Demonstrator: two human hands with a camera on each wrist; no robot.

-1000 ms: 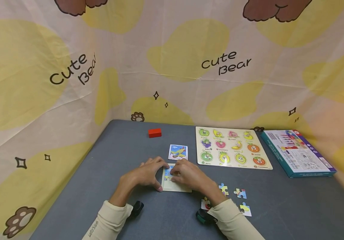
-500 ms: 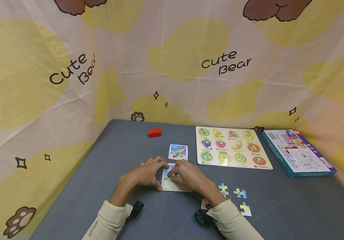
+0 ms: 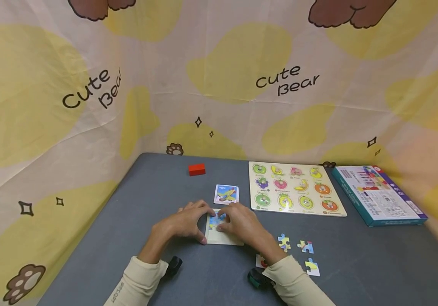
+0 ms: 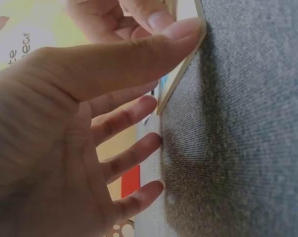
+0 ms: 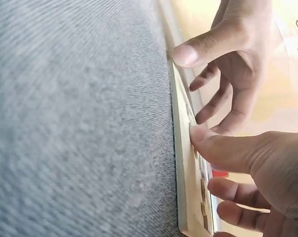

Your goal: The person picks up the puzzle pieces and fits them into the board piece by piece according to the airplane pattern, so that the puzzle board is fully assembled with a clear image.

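Note:
A pale puzzle tray (image 3: pixel 224 239) lies flat on the dark table, its upper part filled with joined blue puzzle pieces (image 3: pixel 216 221). My left hand (image 3: pixel 183 222) steadies its left side, thumb on the near corner and index finger by the far corner; the other fingers spread beyond, as the left wrist view shows. Over the tray, my right hand (image 3: pixel 243 223) touches the fitted pieces with its thumb, and its index finger stands apart from the thumb. In the right wrist view that thumb rests on the pieces' edge. The right hand hides part of the tray.
Just behind the tray lies an airplane picture card (image 3: pixel 226 194). Loose puzzle pieces (image 3: pixel 305 246) lie to the right, one partly under the right forearm. Farther back are a red block (image 3: pixel 197 170), a fruit board (image 3: pixel 291 204) and a flat box (image 3: pixel 383 199).
My right thumb and index finger have spread apart over the tray, showing more of the blue pieces between them. The left hand and the tray have stayed in place.

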